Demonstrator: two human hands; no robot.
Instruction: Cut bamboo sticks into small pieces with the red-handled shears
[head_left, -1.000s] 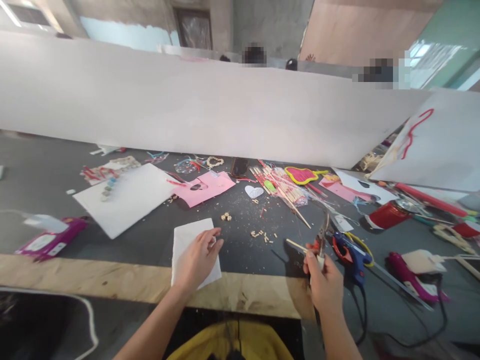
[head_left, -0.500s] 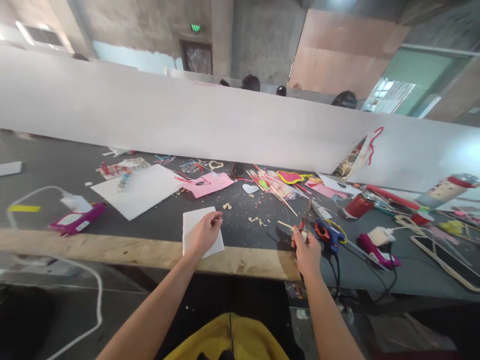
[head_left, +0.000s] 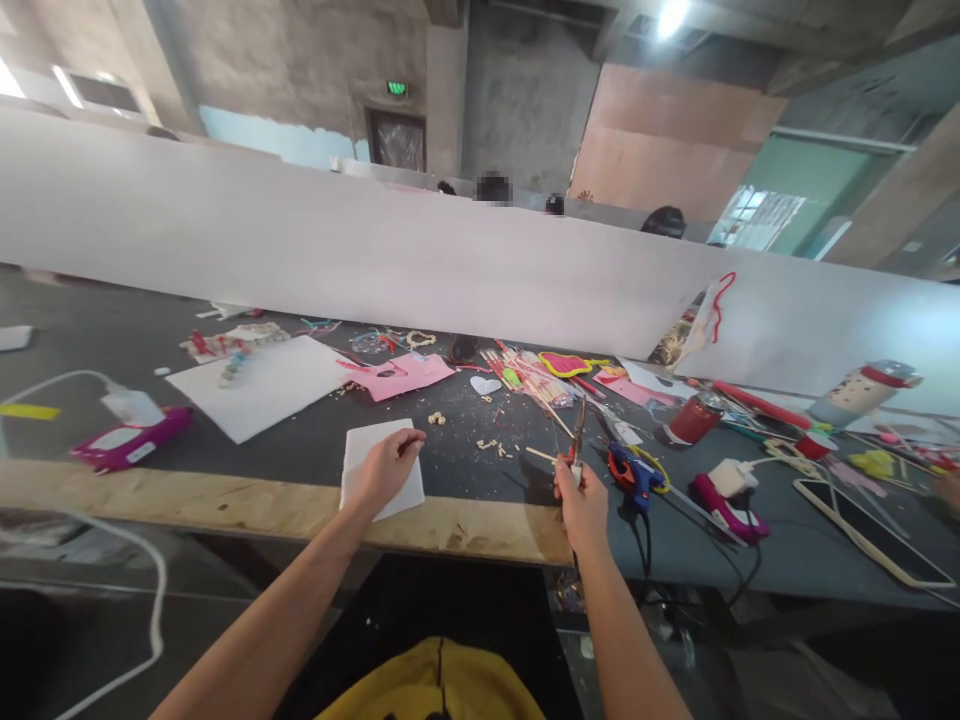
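My left hand (head_left: 388,468) rests over a small white sheet (head_left: 406,494) at the table's front edge. Its fingers are pinched together, and whatever they hold is too small to make out. Pliers (head_left: 578,428) with their jaws upward are gripped in my right hand (head_left: 583,505). A thin pale wooden stick (head_left: 539,454) juts out leftward from the same hand. Between the hands lie short cut stick pieces (head_left: 493,448) and a small cluster of pale bits (head_left: 436,418). A blue glue gun (head_left: 639,482) lies just right of my right hand.
Behind are pink paper (head_left: 405,374), a white heart (head_left: 485,385) and a bundle of sticks (head_left: 525,370). Purple power strips (head_left: 133,440) lie at both sides. At right are a red can (head_left: 694,418), a phone (head_left: 870,530) and a tumbler (head_left: 862,393). A white partition (head_left: 375,250) borders the back.
The view has shifted, so the whole table appears farther left and slightly lower. Both hands keep nearly the same places relative to the sheet and pliers.
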